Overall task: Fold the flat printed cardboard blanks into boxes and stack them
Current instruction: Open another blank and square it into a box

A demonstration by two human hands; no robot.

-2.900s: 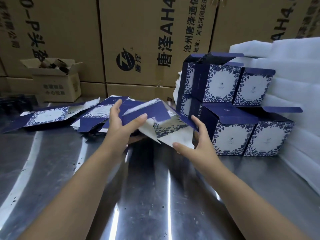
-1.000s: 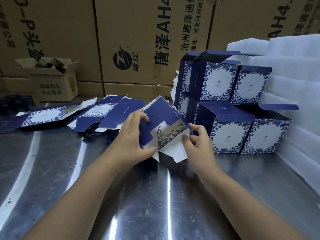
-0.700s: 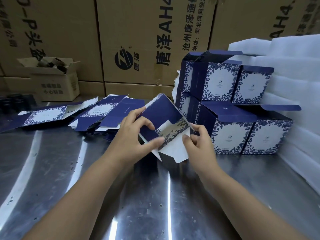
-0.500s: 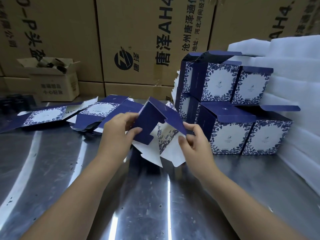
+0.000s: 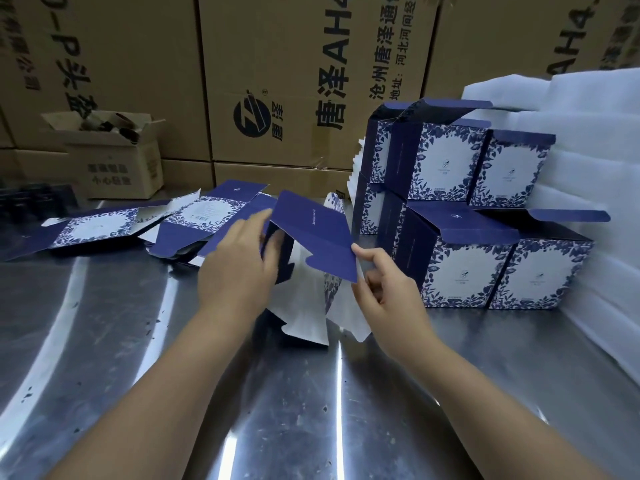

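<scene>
Blank in work (image 5: 311,233): held up over the middle of the bench, between the flat pile and the stack. It is half opened, with a navy panel on top and white inner flaps hanging toward the steel. Whether the flaps touch the steel cannot be told.
Bench (image 5: 104,341): bare polished steel, scuffed and speckled, with bright streaks of reflected light.
Room: a wall of large brown cartons (image 5: 294,81) with black printed lettering closes off the back, right behind the bench.
Far left: a dark, low object (image 5: 31,199) at the bench's back edge, too dim to name.
Small carton (image 5: 114,161): brown, with its top flaps open, standing against the carton wall.
Flat blanks (image 5: 204,216): a loose, fanned pile in navy with a white floral print, lying left of centre.
Left grip (image 5: 235,268): seen from the back, with its fingers curled into the blank's left side and holding it. The fingertips are blurred.
Right grip (image 5: 388,292): thumb and forefinger pinch the corner of the navy flap, and the other fingers are curled below.
Folded boxes (image 5: 446,168): stacked two high just right of the hands, with their floral fronts toward the camera and navy lid flaps standing open.
Foam sheets (image 5: 595,150): white, piled at the far right, beside and behind the stack.
In the way: the lifted panel and the left grip cover the near end of the flat pile.
</scene>
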